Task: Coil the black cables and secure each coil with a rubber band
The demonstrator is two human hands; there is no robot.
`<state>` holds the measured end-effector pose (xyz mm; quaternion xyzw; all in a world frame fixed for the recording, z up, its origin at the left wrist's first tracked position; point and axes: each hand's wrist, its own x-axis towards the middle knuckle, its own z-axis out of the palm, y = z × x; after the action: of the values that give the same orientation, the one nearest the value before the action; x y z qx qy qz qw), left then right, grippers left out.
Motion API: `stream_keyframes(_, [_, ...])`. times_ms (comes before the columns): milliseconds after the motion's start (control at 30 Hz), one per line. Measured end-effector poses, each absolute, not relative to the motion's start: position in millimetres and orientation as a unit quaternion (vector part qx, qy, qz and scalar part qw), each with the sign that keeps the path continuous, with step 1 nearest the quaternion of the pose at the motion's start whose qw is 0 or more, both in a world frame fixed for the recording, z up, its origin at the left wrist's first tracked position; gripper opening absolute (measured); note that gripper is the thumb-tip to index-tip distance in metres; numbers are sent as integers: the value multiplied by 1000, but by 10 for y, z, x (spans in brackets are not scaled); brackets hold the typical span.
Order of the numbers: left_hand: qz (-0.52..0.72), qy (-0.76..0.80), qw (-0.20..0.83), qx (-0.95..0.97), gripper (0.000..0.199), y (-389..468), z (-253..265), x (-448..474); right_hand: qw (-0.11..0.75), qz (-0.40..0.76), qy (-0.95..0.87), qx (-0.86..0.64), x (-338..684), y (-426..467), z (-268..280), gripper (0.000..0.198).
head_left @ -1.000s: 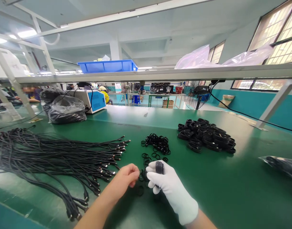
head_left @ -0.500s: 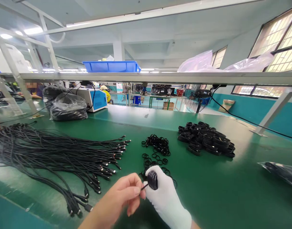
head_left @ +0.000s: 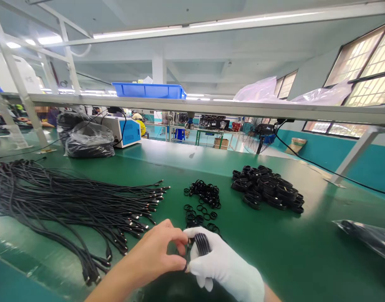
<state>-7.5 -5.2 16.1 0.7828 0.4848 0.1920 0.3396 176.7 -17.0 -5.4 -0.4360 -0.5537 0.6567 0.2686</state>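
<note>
A tight coil of black cable (head_left: 202, 244) is wrapped in the white-gloved fingers of my right hand (head_left: 222, 262), which are closed round it. My bare left hand (head_left: 162, 251) is close against the coil's left side, thumb and fingertips curved apart. A thin black strand, seemingly a loop, runs between those fingertips by the coil; whether it is a ring or part of the cable is unclear. Just beyond my hands lie loose small black rings (head_left: 206, 216), with a denser pile of rings (head_left: 206, 193) behind them.
Many straight black cables (head_left: 85, 205) with metal plugs spread over the green table (head_left: 167, 167) at left. Coiled cables (head_left: 267, 188) are heaped at right, near a clear bag (head_left: 368, 237). A plastic-wrapped bundle (head_left: 90, 138) stands behind. Overhead, a shelf (head_left: 211, 105) holds a blue bin (head_left: 150, 90).
My left thumb and fingers have spread from a pinch on a thin black strand to a wider curve beside the coil. My right hand has turned slightly, still holding the coil.
</note>
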Motion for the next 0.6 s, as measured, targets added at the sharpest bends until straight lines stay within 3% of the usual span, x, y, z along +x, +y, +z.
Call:
stream_keyframes(167, [221,447,441,746,52,-76,54,-5,239,690,-546,-412,1771,-178,-191,82])
stream_keyframes(233, [204,444,459,742,55,-102,42,35,229,665,-544,-457,1757,-175,-261,100])
stream_keyframes(333, [189,449,446,751,51,-135,49,109,284,611,-555,-488,1753,-177,-357,118])
stream_keyframes(500, [128,479,380,781,47,-34,89,173,362,518,-623,-460,1732,-218,-390,116])
stream_keyframes(600, [64,446,412,792,31,129,133,114,382,511,-599,-485,1701,-214,-338,91])
